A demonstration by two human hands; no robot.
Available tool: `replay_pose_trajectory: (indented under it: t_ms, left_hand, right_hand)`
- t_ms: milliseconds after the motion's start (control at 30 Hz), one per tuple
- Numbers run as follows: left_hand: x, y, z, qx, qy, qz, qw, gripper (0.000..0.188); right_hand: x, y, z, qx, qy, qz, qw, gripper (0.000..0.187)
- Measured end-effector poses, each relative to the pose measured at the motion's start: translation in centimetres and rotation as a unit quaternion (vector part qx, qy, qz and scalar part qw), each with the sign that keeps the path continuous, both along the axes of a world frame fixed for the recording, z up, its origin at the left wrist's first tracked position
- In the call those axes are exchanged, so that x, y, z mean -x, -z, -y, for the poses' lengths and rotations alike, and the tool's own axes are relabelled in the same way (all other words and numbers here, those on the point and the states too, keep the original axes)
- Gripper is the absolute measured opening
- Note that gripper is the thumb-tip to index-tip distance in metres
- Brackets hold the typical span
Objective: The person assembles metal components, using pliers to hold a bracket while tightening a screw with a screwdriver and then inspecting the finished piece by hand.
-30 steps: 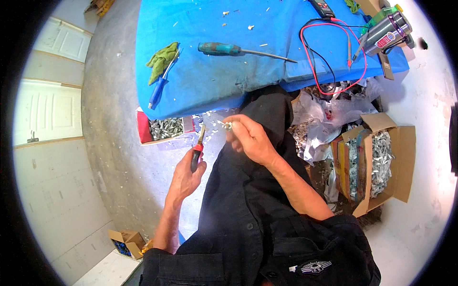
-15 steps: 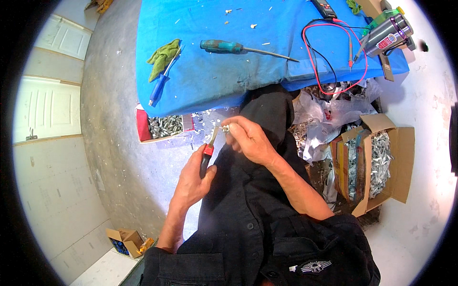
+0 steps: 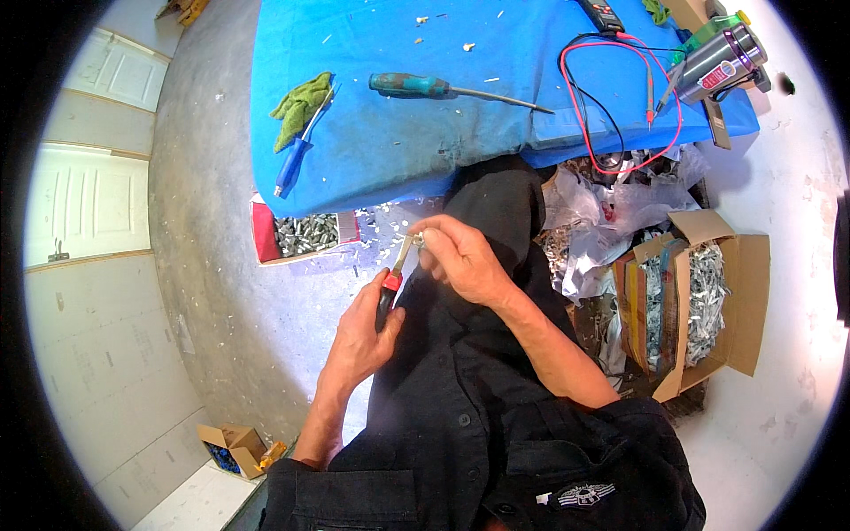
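Observation:
My left hand [image 3: 361, 332] is closed round the handle of a flat-bladed tool [image 3: 392, 280] with a red and black grip and a pale metal blade. The blade points up and away, its tip meeting a small whitish piece [image 3: 418, 239]. That piece is pinched between the thumb and fingers of my right hand [image 3: 462, 257], which partly hide it; its exact kind is too small to make out. Both hands are held above my lap, just short of the blue-covered table [image 3: 354, 177].
On the table lie a teal-handled screwdriver [image 3: 412, 85], a blue-handled screwdriver [image 3: 292, 166], a green cloth [image 3: 301, 111], a multimeter [image 3: 602, 16] and a steel flask [image 3: 722, 62]. A box of metal pieces [image 3: 305, 235] stands on the floor left, a carton of strips [image 3: 753, 305] right.
The tool in my left hand has shifted slightly right, bringing its blade up against the small piece. My right hand stays nearly still, pinching the piece.

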State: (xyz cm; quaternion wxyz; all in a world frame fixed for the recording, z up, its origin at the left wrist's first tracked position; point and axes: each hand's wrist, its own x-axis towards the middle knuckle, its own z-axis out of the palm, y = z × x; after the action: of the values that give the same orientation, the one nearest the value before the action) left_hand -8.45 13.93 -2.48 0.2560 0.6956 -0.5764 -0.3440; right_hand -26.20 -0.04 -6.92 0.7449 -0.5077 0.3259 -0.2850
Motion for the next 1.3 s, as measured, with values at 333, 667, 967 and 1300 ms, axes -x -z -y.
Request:
replay_pose_trajectory:
  t_ms: [333, 667, 967, 1300]
  left_hand:
    - [-0.4, 0.2, 0.3, 0.002, -0.011, 0.038, 0.999, 0.044]
    - [-0.6, 0.6, 0.0, 0.014, -0.045, 0.045, 0.998, 0.029]
    - [-0.7, 0.8, -0.5, -0.115, -0.109, -0.086, 0.984, 0.025]
    - [0.1, -1.3, -0.1, -0.062, -0.088, -0.001, 0.994, 0.028]
  right_hand:
    - [0.0, -0.3, -0.3, 0.028, -0.003, -0.016, 0.999, 0.03]
    - [-0.2, 1.2, -1.3, 0.342, 0.04, -0.122, 0.931, 0.043]
    - [-0.3, 1.2, -0.6, 0.477, 0.081, -0.092, 0.871, 0.024]
    - [-0.1, -0.6, -0.1, 0.213, 0.026, -0.082, 0.973, 0.022]
